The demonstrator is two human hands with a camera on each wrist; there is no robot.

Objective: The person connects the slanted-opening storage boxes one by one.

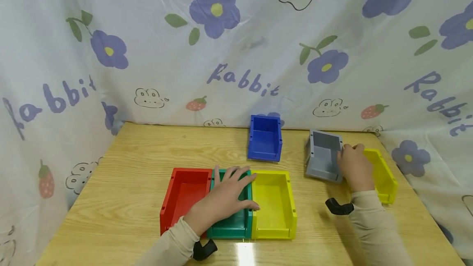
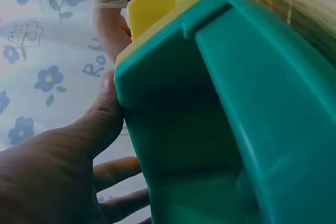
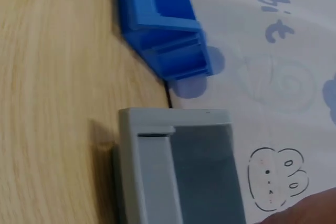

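The right hand (image 1: 355, 168) grips the gray bin (image 1: 325, 160) between the blue bin (image 1: 264, 142) and a yellow bin (image 1: 384, 174). Held by just 1 side, it could tip. The left hand (image 1: 226, 194), spread loosely on the green bin (image 1: 230, 232), could nudge it crooked.

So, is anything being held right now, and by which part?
Yes: the right hand appears to grip the gray bin by its right side wall. The left hand lies spread over the green bin, with no clear grip.
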